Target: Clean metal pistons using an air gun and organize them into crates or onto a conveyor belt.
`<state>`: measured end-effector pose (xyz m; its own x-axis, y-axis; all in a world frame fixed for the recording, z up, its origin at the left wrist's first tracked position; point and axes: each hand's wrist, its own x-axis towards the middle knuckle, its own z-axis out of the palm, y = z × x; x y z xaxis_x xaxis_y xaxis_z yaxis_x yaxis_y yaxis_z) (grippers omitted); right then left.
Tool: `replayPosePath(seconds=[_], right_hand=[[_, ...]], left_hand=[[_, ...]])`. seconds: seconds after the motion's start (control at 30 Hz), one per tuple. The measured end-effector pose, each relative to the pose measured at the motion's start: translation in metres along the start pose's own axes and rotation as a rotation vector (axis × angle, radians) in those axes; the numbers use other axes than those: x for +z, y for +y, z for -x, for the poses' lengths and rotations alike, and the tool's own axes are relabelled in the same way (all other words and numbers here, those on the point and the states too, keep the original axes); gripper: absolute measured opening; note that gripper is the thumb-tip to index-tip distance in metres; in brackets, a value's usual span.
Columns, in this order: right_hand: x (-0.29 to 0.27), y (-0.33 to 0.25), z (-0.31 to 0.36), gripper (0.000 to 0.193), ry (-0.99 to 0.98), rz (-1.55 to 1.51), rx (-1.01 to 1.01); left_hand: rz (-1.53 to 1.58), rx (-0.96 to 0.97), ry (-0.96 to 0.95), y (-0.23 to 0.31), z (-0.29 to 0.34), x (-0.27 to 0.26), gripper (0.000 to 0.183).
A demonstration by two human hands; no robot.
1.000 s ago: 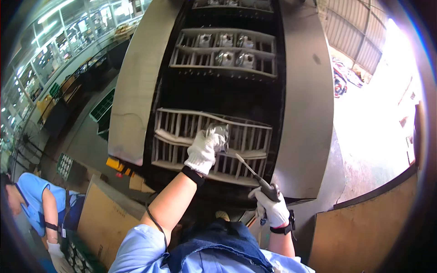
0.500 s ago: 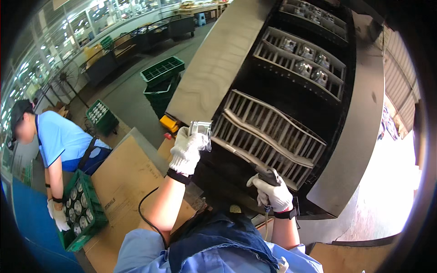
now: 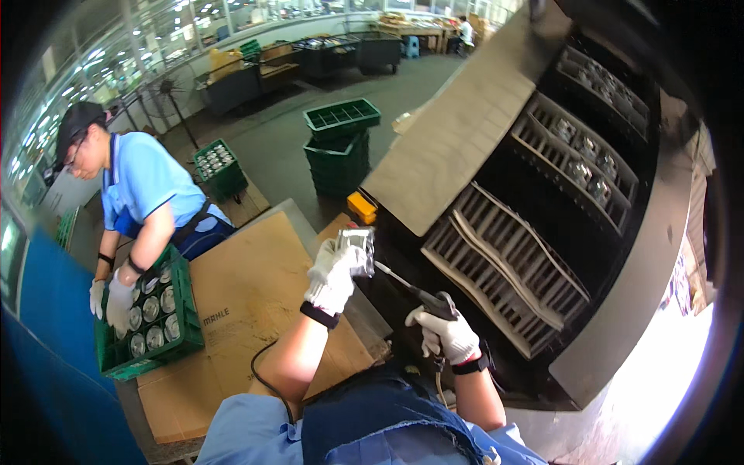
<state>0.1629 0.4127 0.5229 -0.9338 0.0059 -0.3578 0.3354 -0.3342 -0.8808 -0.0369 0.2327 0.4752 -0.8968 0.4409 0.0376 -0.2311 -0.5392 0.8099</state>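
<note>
In my left hand (image 3: 329, 280), gloved in white and closed, is a shiny metal piston (image 3: 361, 249), held up in front of me. My right hand (image 3: 446, 333), also gloved, is wrapped round a black air blow gun (image 3: 435, 304) with a hose hanging below it. The gun's thin nozzle (image 3: 394, 274) points left, its light tip close beside the piston; whether it touches I cannot tell. Just beyond my right hand lies an empty slatted metal rack (image 3: 504, 263) in the dark bed of a machine.
Farther racks hold several pistons (image 3: 580, 172). Metal side panels (image 3: 457, 116) flank the bed. Cardboard (image 3: 256, 287) covers the table at left. A co-worker (image 3: 155, 182) reaches into a green crate (image 3: 186, 306) of pistons. Stacked green crates (image 3: 339, 159) stand on the floor beyond.
My view has swung left, so the machine sits farther right. The blow gun's nozzle has come up toward the piston. Both of the co-worker's hands are now at the crate.
</note>
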Motion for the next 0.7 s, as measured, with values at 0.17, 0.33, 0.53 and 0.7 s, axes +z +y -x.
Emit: replayPosePath(seconds=[0.17,0.33,0.53,0.7], right_hand=[[0.015,0.002,-0.006,0.017,-0.051,0.033,0.072],[0.018,-0.006,-0.012,0.017,-0.097,0.085,0.134],[0.020,-0.011,-0.011,0.013,-0.013,0.091,0.155],[0.004,-0.004,-0.004,0.015,0.110,0.061,0.080]], left_hand=[[-0.048,-0.073,0.037,0.021,0.034,0.025,0.025],[-0.009,-0.130,0.178,0.017,0.035,0.003,0.020],[-0.031,-0.103,0.234,0.014,0.028,0.005,0.021],[0.118,-0.008,0.216,0.036,0.029,0.008,0.022]])
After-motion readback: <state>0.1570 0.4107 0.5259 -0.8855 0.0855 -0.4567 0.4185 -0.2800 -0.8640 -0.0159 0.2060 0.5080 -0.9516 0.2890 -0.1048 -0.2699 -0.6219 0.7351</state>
